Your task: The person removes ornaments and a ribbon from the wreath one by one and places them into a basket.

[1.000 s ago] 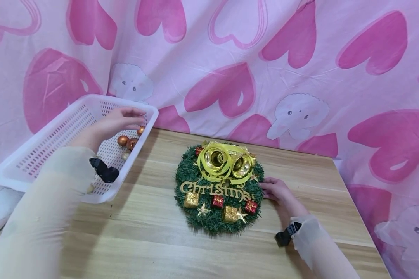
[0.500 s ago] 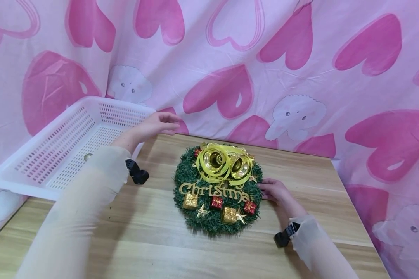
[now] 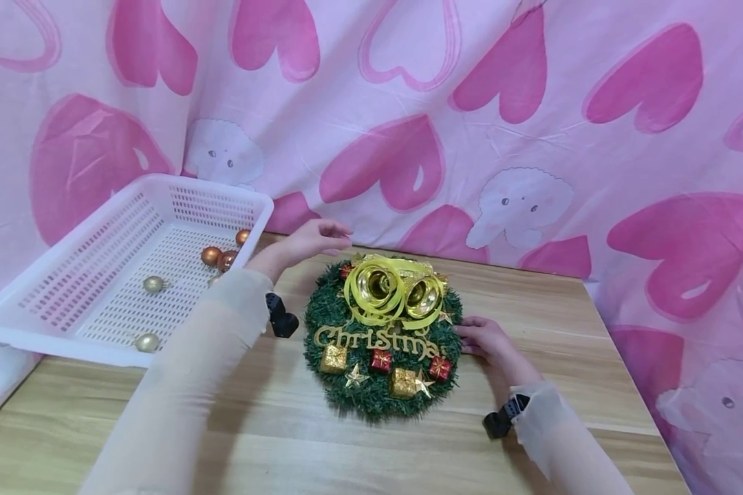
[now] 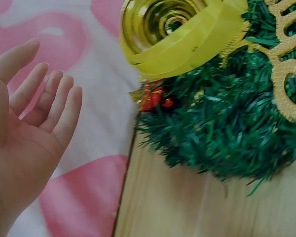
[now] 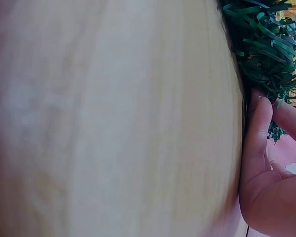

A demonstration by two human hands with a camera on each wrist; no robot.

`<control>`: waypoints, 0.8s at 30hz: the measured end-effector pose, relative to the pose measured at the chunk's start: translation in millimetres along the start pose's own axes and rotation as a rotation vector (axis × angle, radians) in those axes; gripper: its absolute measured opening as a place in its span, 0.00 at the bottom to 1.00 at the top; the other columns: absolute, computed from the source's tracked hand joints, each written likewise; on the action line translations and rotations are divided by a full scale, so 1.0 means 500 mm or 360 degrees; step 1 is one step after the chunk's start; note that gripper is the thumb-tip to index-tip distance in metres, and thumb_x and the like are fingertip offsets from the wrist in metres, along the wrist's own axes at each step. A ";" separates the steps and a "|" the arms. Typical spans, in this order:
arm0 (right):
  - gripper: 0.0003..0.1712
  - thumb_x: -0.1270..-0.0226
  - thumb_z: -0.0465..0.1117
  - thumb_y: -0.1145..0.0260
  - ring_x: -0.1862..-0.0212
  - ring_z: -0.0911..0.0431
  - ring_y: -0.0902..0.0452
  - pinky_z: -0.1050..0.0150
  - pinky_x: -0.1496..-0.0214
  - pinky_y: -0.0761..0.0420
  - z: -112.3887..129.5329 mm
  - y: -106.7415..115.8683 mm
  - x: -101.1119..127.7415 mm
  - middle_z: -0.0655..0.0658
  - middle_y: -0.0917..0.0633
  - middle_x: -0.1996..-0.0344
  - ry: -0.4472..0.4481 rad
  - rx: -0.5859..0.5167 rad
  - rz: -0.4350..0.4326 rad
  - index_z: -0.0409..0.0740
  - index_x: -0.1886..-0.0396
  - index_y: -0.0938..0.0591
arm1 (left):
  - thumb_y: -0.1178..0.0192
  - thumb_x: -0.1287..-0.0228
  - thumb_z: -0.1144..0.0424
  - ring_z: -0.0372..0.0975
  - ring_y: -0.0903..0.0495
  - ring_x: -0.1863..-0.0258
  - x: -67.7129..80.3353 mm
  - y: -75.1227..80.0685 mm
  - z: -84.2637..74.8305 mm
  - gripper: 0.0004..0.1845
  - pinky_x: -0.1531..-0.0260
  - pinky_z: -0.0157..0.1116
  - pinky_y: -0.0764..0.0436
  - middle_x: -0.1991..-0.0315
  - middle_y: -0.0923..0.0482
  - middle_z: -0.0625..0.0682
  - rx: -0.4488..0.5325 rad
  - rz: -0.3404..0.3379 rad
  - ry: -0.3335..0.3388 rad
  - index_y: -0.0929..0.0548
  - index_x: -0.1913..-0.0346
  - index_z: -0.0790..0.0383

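A green Christmas wreath [image 3: 380, 397] lies on the table, bearing two gold bells [image 3: 374, 285] with yellow ribbon, gold "Christmas" lettering [image 3: 378, 340], small gift boxes and stars. My right hand [image 3: 488, 341] is at the wreath's right edge. In the right wrist view, the thumb and a finger of that hand pinch the green tinsel [image 5: 266, 59] of the rim; the other fingers are partly hidden. Above the wreath's upper left hovers my left hand [image 3: 312, 240], apart from it. Seen in the left wrist view, its palm and loosely bent fingers [image 4: 59, 103] hold nothing.
A white perforated plastic basket [image 3: 56, 344] stands at the left, with copper baubles [image 3: 211, 256] and gold baubles [image 3: 146, 342] inside. Behind the wooden table [image 3: 297, 447] hangs a pink curtain [image 3: 408, 89] printed with hearts. Each wrist wears a black camera.
My left hand has moved right, out of the basket and over to the wreath's upper left. The right hand stays at the wreath's right edge, and the wreath keeps its place.
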State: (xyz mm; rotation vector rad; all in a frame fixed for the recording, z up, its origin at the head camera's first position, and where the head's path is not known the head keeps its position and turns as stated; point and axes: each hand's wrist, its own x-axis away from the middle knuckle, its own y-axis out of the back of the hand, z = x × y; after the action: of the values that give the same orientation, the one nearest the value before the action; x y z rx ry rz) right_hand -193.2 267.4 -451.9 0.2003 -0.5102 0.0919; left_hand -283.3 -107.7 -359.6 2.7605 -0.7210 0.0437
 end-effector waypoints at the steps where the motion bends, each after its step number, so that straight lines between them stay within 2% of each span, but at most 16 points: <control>1: 0.22 0.37 0.33 0.39 0.77 0.65 0.27 0.73 0.73 0.20 -0.001 -0.001 0.000 0.55 0.23 0.77 0.0000 -0.0004 -0.0004 0.29 0.46 0.32 | 0.43 0.35 0.62 0.55 0.30 0.40 -0.003 -0.004 0.007 0.24 0.40 0.46 0.28 0.42 0.29 0.62 0.0015 0.0006 0.0010 0.31 0.38 0.66; 6: 0.14 0.38 0.33 0.38 0.77 0.65 0.27 0.73 0.71 0.19 -0.002 -0.001 0.000 0.55 0.22 0.78 0.0012 -0.0005 0.0000 0.35 0.54 0.29 | 0.43 0.35 0.62 0.56 0.30 0.41 -0.009 -0.020 0.035 0.25 0.40 0.48 0.28 0.42 0.29 0.65 0.0005 0.0024 0.0035 0.32 0.38 0.67; 11: 0.12 0.37 0.33 0.39 0.77 0.65 0.27 0.72 0.71 0.19 -0.001 -0.001 0.000 0.55 0.22 0.79 0.0018 -0.0008 0.0003 0.35 0.56 0.29 | 0.45 0.34 0.63 0.54 0.27 0.44 -0.013 -0.032 0.052 0.23 0.44 0.46 0.25 0.43 0.28 0.66 -0.0050 0.0019 0.0014 0.31 0.39 0.70; 18: 0.13 0.39 0.33 0.37 0.77 0.64 0.27 0.72 0.73 0.20 0.000 -0.001 -0.003 0.55 0.22 0.78 -0.0010 -0.0036 -0.0027 0.37 0.55 0.27 | 0.44 0.35 0.63 0.52 0.24 0.48 -0.017 -0.047 0.057 0.23 0.46 0.45 0.24 0.47 0.25 0.63 -0.0082 0.0024 -0.0003 0.30 0.40 0.71; 24: 0.11 0.39 0.33 0.37 0.78 0.64 0.27 0.73 0.73 0.19 0.000 0.000 -0.002 0.55 0.22 0.79 -0.0024 -0.0041 -0.0042 0.38 0.57 0.27 | 0.44 0.35 0.62 0.49 0.24 0.50 -0.021 -0.056 0.065 0.23 0.47 0.43 0.22 0.46 0.26 0.62 -0.0137 0.0037 -0.0010 0.30 0.40 0.70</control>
State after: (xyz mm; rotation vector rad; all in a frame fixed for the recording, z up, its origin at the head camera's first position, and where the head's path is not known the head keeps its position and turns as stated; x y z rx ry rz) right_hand -194.2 267.1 -452.5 0.1825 -0.5233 0.0580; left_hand -280.2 -88.6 -399.2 2.6721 -0.7388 0.0085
